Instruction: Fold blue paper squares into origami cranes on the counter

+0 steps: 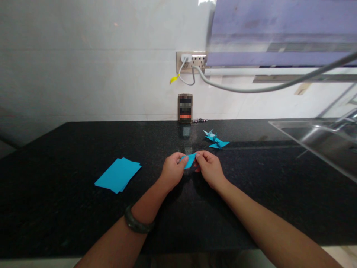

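A small folded piece of blue paper point(190, 161) is held up between both hands, just above the dark countertop. My left hand point(173, 169) pinches its left side with the thumb on top. At the upper right corner of the paper, my right hand point(209, 167) grips with thumb and index finger. The fingers beneath the paper are partly hidden. To the left lies a loose stack of blue paper sheets point(118, 175). Beyond my right hand stand several folded blue paper cranes point(216, 140), close together in a row.
A phone point(185, 108) leans against the tiled wall, with a beaded strap point(200, 120) beside it. Above, a grey cable point(245, 90) runs from the wall socket point(191, 61) to the right. A metal sink point(329, 137) is set into the countertop point(69, 216) at right.
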A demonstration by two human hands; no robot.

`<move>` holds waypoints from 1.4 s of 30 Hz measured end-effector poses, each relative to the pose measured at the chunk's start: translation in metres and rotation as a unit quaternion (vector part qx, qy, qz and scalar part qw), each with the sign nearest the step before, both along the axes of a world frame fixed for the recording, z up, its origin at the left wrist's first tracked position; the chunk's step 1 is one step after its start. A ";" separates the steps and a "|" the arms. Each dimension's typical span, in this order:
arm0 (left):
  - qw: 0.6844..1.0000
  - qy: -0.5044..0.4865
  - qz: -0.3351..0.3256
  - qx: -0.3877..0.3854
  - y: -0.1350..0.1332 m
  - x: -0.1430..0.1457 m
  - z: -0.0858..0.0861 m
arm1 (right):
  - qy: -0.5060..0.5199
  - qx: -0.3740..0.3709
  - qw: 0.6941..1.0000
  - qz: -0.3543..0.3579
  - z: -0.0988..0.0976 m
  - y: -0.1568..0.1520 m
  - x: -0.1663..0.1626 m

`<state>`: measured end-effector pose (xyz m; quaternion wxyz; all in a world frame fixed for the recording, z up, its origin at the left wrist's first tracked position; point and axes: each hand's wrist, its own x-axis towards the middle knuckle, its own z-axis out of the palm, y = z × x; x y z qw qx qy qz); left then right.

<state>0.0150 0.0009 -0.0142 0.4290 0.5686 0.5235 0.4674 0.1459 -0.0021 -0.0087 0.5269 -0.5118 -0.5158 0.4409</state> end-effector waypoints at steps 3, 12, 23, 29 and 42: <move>1.000 0.022 0.004 0.019 0.000 -0.001 0.000 | -0.003 -0.003 1.000 0.002 0.000 0.000 -0.001; 0.999 0.038 0.009 0.027 0.001 -0.001 0.000 | 0.002 0.020 1.000 0.015 -0.001 0.000 0.002; 0.997 0.059 -0.019 0.048 0.002 -0.003 -0.001 | -0.043 0.029 0.999 0.009 0.003 -0.001 0.001; 0.995 0.078 -0.028 0.050 0.001 -0.004 0.000 | -0.030 0.013 0.999 0.005 0.003 -0.001 0.001; 0.997 0.060 -0.011 0.036 0.002 -0.004 0.000 | 0.076 -0.023 0.997 -0.005 0.004 0.002 0.003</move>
